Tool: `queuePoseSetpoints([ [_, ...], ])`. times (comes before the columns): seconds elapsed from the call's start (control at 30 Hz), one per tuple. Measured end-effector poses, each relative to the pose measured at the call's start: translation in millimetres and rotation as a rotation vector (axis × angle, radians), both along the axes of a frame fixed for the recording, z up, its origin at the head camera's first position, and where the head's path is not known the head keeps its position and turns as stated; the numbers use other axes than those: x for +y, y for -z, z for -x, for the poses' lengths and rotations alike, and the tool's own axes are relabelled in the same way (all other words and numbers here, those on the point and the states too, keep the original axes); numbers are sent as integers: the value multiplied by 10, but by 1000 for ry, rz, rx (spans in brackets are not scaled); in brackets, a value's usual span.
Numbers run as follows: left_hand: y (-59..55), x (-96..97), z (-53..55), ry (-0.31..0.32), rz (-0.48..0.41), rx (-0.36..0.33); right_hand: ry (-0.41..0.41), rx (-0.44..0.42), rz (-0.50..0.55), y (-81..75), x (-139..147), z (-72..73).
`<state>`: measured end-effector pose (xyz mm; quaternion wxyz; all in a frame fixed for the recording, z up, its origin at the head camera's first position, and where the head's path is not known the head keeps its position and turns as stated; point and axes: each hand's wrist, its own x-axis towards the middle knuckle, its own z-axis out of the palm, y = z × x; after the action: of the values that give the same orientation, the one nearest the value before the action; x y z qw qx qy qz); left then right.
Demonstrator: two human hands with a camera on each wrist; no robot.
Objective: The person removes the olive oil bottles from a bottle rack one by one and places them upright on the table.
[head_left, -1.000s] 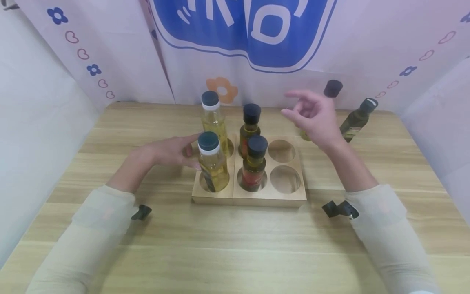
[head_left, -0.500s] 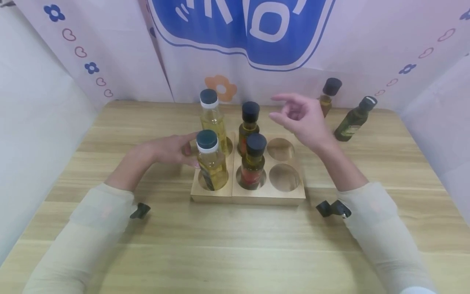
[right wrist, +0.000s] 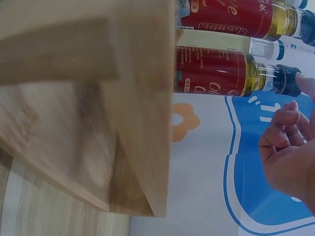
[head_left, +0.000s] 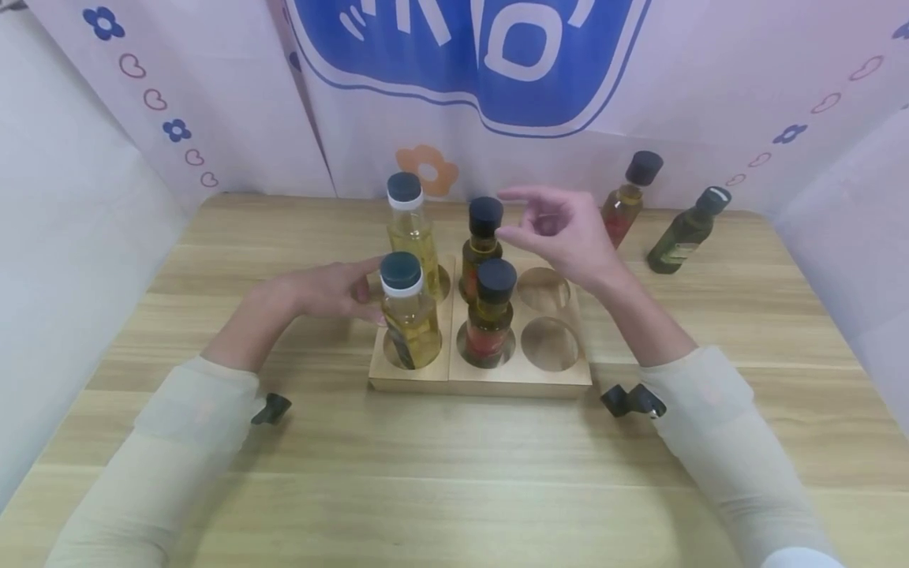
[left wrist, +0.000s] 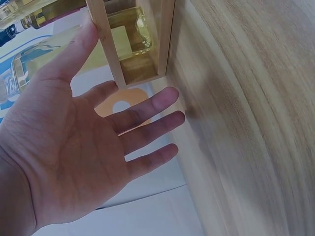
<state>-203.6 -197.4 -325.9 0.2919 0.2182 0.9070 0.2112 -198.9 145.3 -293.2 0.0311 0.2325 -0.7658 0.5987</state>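
Note:
A wooden bottle rack (head_left: 518, 388) with round holes stands mid-table. Its left column holds two clear bottles of pale yellow oil, a front one (head_left: 415, 335) and a rear one (head_left: 410, 233). In the middle column stand two black-capped, red-labelled oil bottles, one in front (head_left: 488, 335), one behind (head_left: 481, 259). My left hand (head_left: 323, 292) is at the rack's left side, thumb and forefinger at its upper board, other fingers extended in the left wrist view. My right hand (head_left: 568, 237) holds thumb and forefinger apart beside the rear bottle's cap; the thumb tip overlaps that cap (right wrist: 288, 80) in the right wrist view.
Behind and right of the rack stand a red-labelled bottle (head_left: 623, 209) with a black cap and a dark green bottle (head_left: 683, 238). Two round holes, one of them this front hole (head_left: 551, 345), show at the rack's right. A printed white cloth (head_left: 248, 102) hangs along the table's back edge.
My right hand has moved left, from in front of the two bottles at the back right to the rear red-labelled bottle's cap. The left hand has stayed at the rack.

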Motion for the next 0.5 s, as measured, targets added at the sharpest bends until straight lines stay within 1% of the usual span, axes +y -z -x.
queuePoseSetpoints([
  [0.23,-6,2,-22,7,-11,-7,-9,-15,-45,-7,-42,3],
  [0.5,-3,-7,-29,4,-21,-28,21,-38,-67,9,-124,15],
])
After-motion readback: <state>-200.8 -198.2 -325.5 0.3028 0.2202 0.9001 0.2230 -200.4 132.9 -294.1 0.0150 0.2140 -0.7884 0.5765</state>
